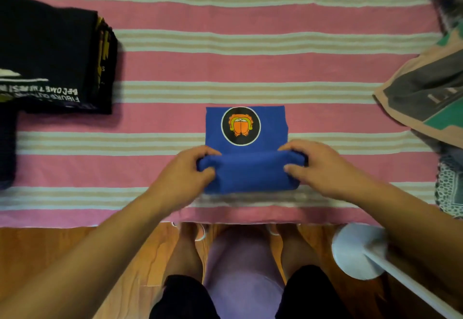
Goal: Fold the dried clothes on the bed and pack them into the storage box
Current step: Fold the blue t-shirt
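Note:
A blue T-shirt (246,168) with a round orange-and-black print lies partly folded on the pink striped bed sheet (250,73), near the front edge. Its near part is doubled over into a thick roll. My left hand (186,170) grips the left end of that roll, thumb in front and fingers curled over the top. My right hand (318,165) grips the right end the same way. The printed part lies flat beyond the roll. No storage box is in view.
A stack of folded black clothes (52,58) with white lettering sits at the left. Unfolded garments (431,93) are heaped at the right edge. Below the bed edge are wooden floor, my legs and a white round fan base (355,251).

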`<state>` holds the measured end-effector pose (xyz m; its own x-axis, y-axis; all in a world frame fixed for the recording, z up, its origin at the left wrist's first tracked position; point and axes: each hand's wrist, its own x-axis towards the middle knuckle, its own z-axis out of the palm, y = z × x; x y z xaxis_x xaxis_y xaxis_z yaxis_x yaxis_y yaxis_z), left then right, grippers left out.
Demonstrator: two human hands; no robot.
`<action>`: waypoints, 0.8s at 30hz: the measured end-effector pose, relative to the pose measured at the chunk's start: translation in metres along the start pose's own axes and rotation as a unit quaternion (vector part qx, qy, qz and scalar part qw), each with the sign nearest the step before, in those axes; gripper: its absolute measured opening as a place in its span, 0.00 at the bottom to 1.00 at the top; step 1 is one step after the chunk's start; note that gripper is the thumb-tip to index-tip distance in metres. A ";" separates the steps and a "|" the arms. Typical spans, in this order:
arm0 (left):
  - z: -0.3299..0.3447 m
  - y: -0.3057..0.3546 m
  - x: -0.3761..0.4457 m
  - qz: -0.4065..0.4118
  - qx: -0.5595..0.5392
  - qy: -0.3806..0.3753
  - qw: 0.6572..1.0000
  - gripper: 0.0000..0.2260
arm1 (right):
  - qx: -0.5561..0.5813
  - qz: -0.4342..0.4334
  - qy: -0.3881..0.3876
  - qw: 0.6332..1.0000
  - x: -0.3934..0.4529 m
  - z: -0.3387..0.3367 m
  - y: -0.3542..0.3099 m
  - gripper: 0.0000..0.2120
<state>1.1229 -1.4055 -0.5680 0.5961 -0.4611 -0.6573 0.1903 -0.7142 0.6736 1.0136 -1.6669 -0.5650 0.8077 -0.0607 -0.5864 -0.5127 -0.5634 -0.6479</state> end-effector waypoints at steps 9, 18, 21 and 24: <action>0.008 0.007 0.107 -0.041 -0.036 0.213 0.976 0.14 | 0.072 0.106 0.192 0.973 0.119 0.006 0.032 0.07; 0.079 -0.037 0.100 0.189 0.478 0.104 0.852 0.29 | -0.010 0.104 0.336 0.936 0.111 0.037 0.028 0.14; 0.080 -0.045 0.124 0.173 0.470 0.115 0.858 0.29 | -0.203 0.015 0.332 0.921 0.098 0.069 0.014 0.24; 0.080 -0.045 0.133 0.182 0.456 0.110 0.864 0.28 | -0.257 0.001 0.202 0.945 0.104 0.088 0.030 0.32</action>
<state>1.1317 -1.4765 -0.7133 0.6396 -0.7028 -0.3113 -0.6754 -0.7072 0.2090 1.0566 -1.6176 -0.6883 0.9050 -0.3142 -0.2866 -0.3899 -0.8822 -0.2640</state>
